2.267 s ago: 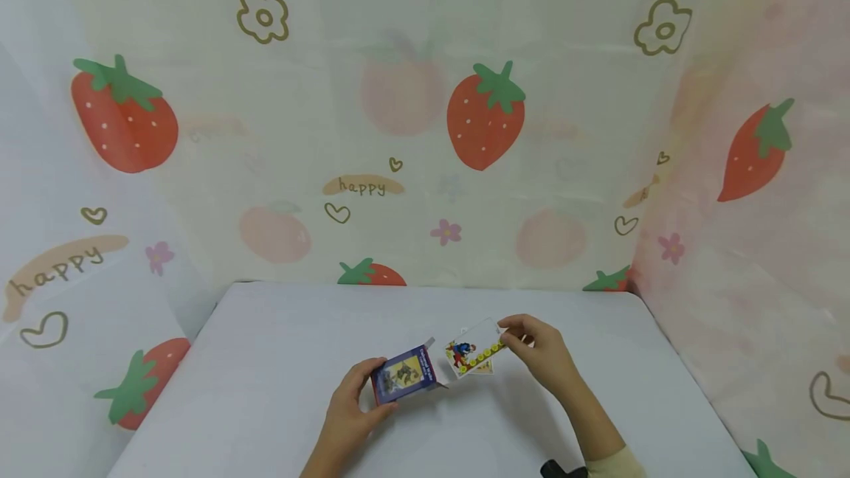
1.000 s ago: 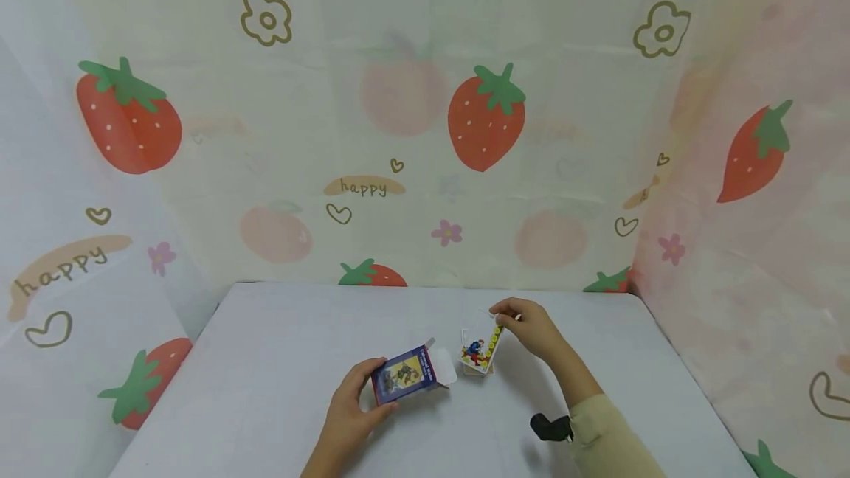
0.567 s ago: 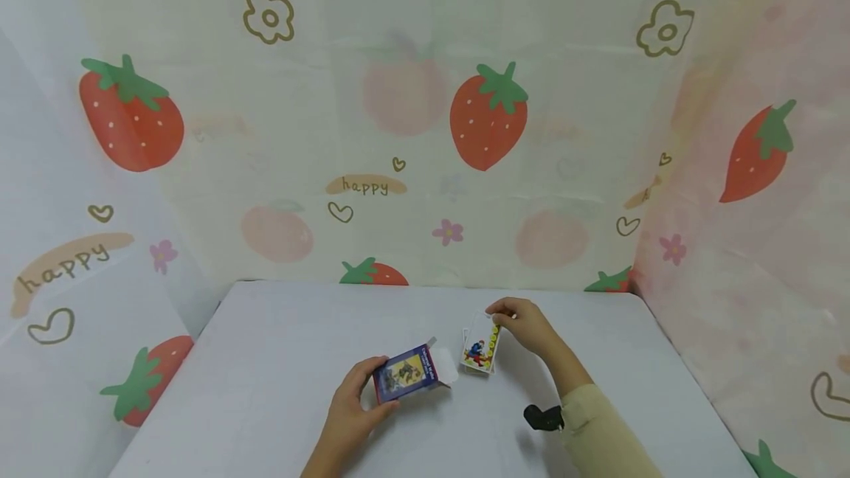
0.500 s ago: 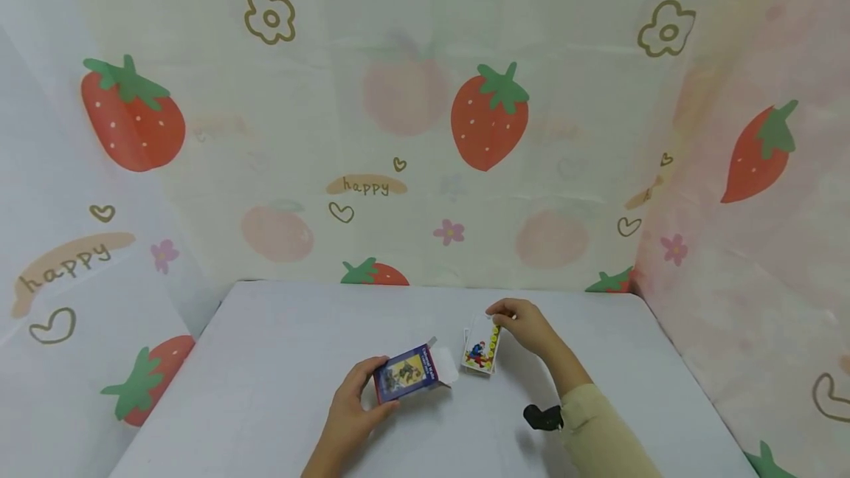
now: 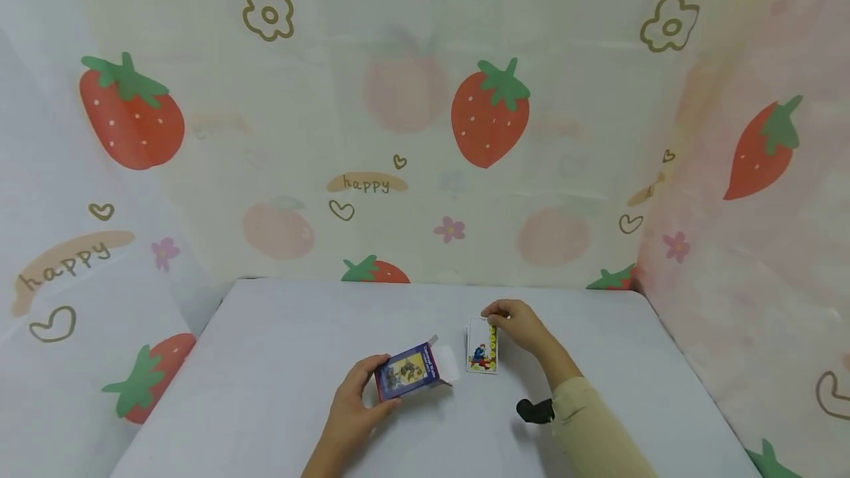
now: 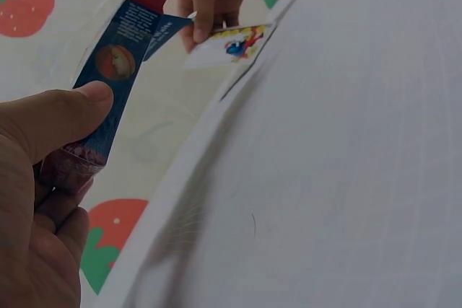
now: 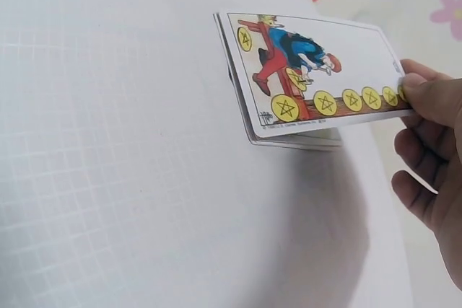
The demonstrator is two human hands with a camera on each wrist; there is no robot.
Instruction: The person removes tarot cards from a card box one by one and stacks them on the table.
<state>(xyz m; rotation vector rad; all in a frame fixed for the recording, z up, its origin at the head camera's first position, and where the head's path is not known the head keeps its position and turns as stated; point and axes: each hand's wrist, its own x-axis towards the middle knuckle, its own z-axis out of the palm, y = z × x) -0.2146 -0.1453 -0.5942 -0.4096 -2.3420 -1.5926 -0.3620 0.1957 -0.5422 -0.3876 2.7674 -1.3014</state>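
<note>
Strawberry-printed cloth (image 5: 425, 116) is hanging behind and beside a white table (image 5: 279, 360), on which a person is working with both hands. The left hand (image 5: 352, 408) is gripping a blue card box (image 5: 406, 372), thumb on its face and fingers curled beneath; the box is lying near the table's middle with its flap open toward the right. The right hand (image 5: 514, 323) is pinching the far end of a deck of cards (image 5: 482, 346), thumb on the top card.

Compared with 2.3 s ago, the deck is sitting lower and farther from the box: then the cards were raised at the box's mouth, and now, in the head view, their near end is resting on the table just beside the flap. In the right wrist view (image 7: 310, 84) the far end is being kept lifted. I am judging that the cards are fully out of the box and nearly laid down, while the box is staying in the same place.
</note>
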